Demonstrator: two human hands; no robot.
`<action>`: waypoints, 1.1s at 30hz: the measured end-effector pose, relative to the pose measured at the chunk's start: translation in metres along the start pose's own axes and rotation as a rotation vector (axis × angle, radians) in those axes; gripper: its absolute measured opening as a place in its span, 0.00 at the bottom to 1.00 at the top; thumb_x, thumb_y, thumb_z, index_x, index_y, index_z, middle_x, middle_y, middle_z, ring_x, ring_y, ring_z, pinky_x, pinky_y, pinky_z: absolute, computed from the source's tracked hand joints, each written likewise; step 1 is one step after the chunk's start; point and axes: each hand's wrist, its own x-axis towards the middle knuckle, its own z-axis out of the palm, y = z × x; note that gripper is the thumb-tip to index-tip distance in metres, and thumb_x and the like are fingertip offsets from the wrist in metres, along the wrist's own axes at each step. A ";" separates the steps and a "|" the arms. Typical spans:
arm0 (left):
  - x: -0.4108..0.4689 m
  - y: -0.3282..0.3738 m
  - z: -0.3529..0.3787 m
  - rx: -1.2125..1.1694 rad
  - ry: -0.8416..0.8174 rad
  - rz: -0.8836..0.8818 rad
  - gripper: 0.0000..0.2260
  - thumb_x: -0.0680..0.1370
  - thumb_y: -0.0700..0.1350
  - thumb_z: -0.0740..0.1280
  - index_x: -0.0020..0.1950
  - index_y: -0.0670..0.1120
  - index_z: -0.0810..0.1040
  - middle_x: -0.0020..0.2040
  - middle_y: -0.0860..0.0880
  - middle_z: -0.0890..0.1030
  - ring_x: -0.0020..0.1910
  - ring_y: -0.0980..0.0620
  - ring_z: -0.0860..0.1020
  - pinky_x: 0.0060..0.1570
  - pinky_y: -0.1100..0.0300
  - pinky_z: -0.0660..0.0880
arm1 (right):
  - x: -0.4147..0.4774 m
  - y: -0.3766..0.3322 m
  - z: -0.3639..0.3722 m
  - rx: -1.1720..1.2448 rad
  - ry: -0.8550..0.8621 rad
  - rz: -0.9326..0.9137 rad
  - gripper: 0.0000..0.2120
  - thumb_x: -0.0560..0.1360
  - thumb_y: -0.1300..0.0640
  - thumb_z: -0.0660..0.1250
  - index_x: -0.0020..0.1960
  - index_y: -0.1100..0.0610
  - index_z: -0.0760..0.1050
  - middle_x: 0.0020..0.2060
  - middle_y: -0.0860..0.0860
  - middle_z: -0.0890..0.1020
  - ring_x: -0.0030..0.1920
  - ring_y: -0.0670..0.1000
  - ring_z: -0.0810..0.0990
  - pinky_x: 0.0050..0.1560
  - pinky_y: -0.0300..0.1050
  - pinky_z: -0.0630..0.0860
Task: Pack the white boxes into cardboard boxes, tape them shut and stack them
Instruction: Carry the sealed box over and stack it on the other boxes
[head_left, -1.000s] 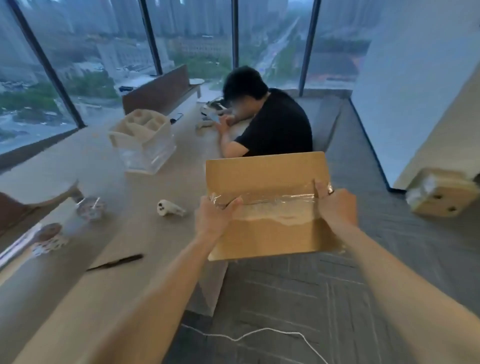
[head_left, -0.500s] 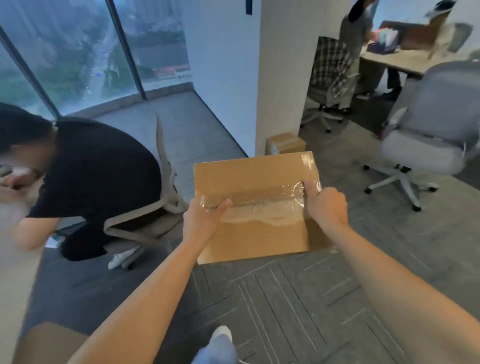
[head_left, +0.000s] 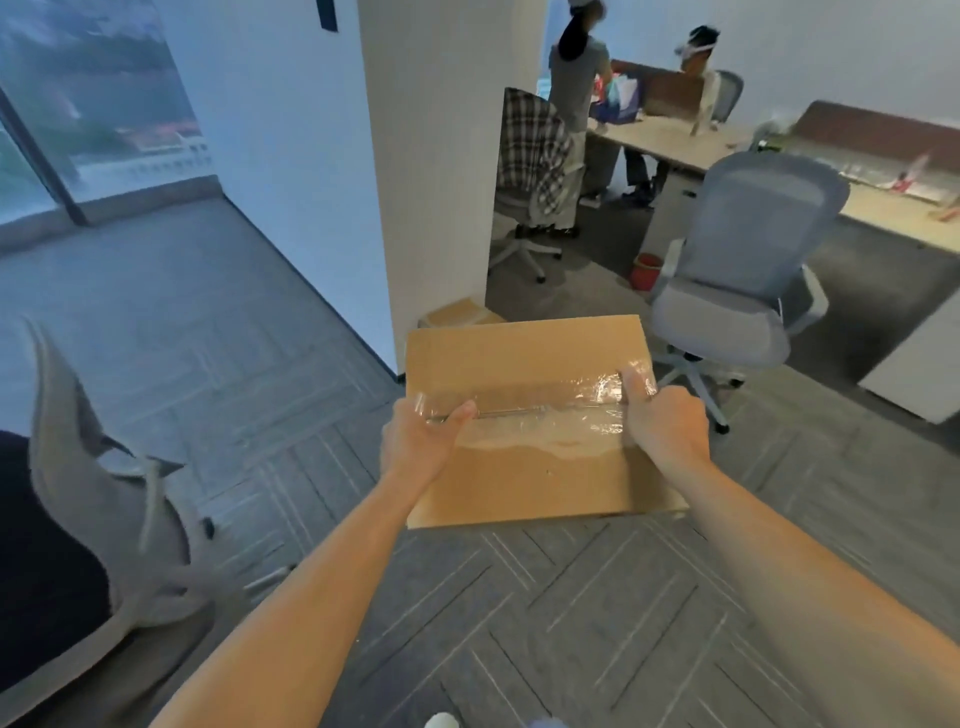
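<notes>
— What is nearest?

— Two bare forearms reach forward over the grey carpet floor (head_left: 519, 623) and hold a flat brown cardboard box (head_left: 519, 358) up off it.

— How do the hands sit on it?

— The left hand (head_left: 423, 447) grips the box's left edge. Its thumb is curled over the top face and its other fingers are hidden underneath. The right hand (head_left: 665, 431) grips the right edge the same way, with its thumb lying along the top.

— Is the box open?

— No. A wrinkled strip of clear glossy tape (head_left: 550, 423) runs across the top seam from thumb to thumb, so whatever is inside is hidden.

— And beyond it?

— Just past the held box's far edge, a second brown cardboard box (head_left: 462, 313) sits on the floor against a white square pillar (head_left: 431, 156). To the right of the held box and further back stands a grey mesh swivel chair (head_left: 748, 270), with a small red bucket (head_left: 645, 270) on the floor beside it. Further off, a swivel chair draped with a checked cloth (head_left: 530, 150) stands beside a long pale worktop (head_left: 675, 143). A standing person in a grey top (head_left: 576, 67) and a second person (head_left: 698, 49) are at that worktop, both blurred.
</notes>
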 end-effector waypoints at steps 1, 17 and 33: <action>0.019 0.010 0.007 0.008 -0.014 0.001 0.31 0.68 0.70 0.71 0.61 0.50 0.74 0.51 0.54 0.79 0.46 0.55 0.79 0.38 0.59 0.77 | 0.019 -0.004 0.003 0.001 0.007 0.011 0.38 0.74 0.25 0.51 0.40 0.61 0.75 0.38 0.57 0.78 0.38 0.57 0.77 0.32 0.48 0.70; 0.303 0.154 0.170 0.018 0.017 -0.038 0.16 0.76 0.59 0.71 0.54 0.54 0.68 0.41 0.57 0.75 0.39 0.57 0.75 0.36 0.59 0.72 | 0.386 -0.065 0.082 -0.009 -0.110 -0.008 0.31 0.78 0.31 0.52 0.38 0.58 0.69 0.38 0.54 0.72 0.40 0.57 0.72 0.38 0.49 0.69; 0.650 0.129 0.216 -0.056 0.219 -0.212 0.18 0.72 0.63 0.72 0.53 0.52 0.82 0.51 0.51 0.83 0.49 0.51 0.81 0.46 0.56 0.77 | 0.689 -0.248 0.315 -0.137 -0.293 -0.221 0.31 0.77 0.30 0.52 0.41 0.57 0.71 0.40 0.55 0.76 0.44 0.59 0.77 0.39 0.51 0.73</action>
